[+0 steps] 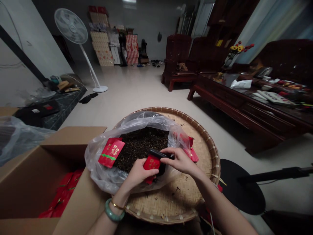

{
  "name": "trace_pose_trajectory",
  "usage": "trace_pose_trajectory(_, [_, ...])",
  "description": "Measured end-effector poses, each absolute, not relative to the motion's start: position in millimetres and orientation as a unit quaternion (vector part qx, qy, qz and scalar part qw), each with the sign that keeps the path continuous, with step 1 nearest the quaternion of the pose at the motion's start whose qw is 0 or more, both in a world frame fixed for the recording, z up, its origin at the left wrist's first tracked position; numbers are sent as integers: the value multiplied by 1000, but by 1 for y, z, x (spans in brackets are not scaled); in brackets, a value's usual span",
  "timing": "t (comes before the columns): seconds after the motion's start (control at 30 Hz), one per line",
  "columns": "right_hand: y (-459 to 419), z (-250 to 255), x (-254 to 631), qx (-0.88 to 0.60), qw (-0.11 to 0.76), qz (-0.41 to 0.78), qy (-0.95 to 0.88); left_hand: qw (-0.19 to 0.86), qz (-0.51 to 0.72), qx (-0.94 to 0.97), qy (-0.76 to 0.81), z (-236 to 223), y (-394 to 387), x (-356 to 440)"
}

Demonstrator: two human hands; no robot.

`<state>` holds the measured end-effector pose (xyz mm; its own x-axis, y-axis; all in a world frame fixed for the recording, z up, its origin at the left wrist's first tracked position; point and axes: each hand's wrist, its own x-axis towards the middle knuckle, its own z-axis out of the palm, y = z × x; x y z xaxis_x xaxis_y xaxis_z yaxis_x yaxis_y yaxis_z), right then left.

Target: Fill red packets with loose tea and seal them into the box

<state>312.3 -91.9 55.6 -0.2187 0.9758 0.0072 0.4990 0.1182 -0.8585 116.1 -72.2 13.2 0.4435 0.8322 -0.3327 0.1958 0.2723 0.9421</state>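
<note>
My left hand [140, 173] is closed round a red tea packet [152, 162] with gold lettering, held upright over the tray. In my right hand [178, 159] is a black bar-shaped handheld bag sealer [156, 153], lying across the packet's top edge. Just beyond both hands, dark loose tea leaves [141, 143] fill an open clear plastic bag [95, 166]. Two red packets with a green stripe [111, 153] rest on the left part of the bag. More red packets [193, 154] lie at its right side. Beneath the bag is a round woven bamboo tray [168, 205].
At left stands an open cardboard box [73, 135] with red packets [65, 192] inside. A black round stand base [241, 186] is on the floor at right. Farther off are a white fan [70, 26], a dark wooden table [232, 111], chairs [178, 55] and stacked boxes [101, 45].
</note>
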Motion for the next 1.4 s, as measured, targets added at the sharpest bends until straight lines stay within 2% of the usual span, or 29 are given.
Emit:
trace_pose_trajectory(0.13, [-84, 42, 327, -565, 332, 387, -648, 659, 248, 538, 463, 11, -72, 113])
trace_pose_trajectory(0.2, [-79, 28, 339, -619, 337, 317, -635, 658, 257, 535, 463, 9, -72, 112])
trace_pose_trajectory(0.3, [-74, 5, 352, -663, 297, 196, -659, 661, 275, 520, 466, 6, -73, 112])
trace_pose_trajectory(0.37, [-75, -3, 353, -675, 272, 148, -669, 666, 285, 507, 468, 4, -75, 114])
trace_pose_trajectory(0.43, [-78, -3, 347, -680, 288, 134, -661, 670, 290, 498, 467, 2, -77, 117])
trace_pose_trajectory(0.5, [-82, 4, 332, -663, 350, 170, -640, 672, 295, 495, 464, -1, -80, 121])
trace_pose_trajectory(0.57, [-87, 11, 313, -617, 421, 261, -612, 676, 296, 492, 461, -2, -83, 124])
trace_pose_trajectory(0.67, [-91, 17, 288, -581, 459, 347, -575, 667, 307, 504, 456, 1, -84, 124])
trace_pose_trajectory(0.8, [-99, 20, 273, -554, 464, 370, -585, 627, 385, 517, 438, 14, -79, 120])
trace_pose_trajectory(0.93, [-106, 23, 273, -535, 445, 376, -612, 586, 397, 538, 457, 21, -76, 118])
trace_pose_trajectory(1.03, [-107, 25, 274, -534, 437, 387, -612, 600, 419, 500, 464, 18, -81, 120])
trace_pose_trajectory(1.2, [-112, 21, 267, -517, 421, 475, -574, 627, 438, 460, 450, 12, -86, 124])
trace_pose_trajectory(1.33, [-117, 8, 266, -517, 438, 491, -548, 601, 423, 504, 453, 9, -82, 116])
trace_pose_trajectory(1.4, [-114, 4, 273, -542, 481, 475, -498, 553, 434, 536, 467, 6, -76, 106])
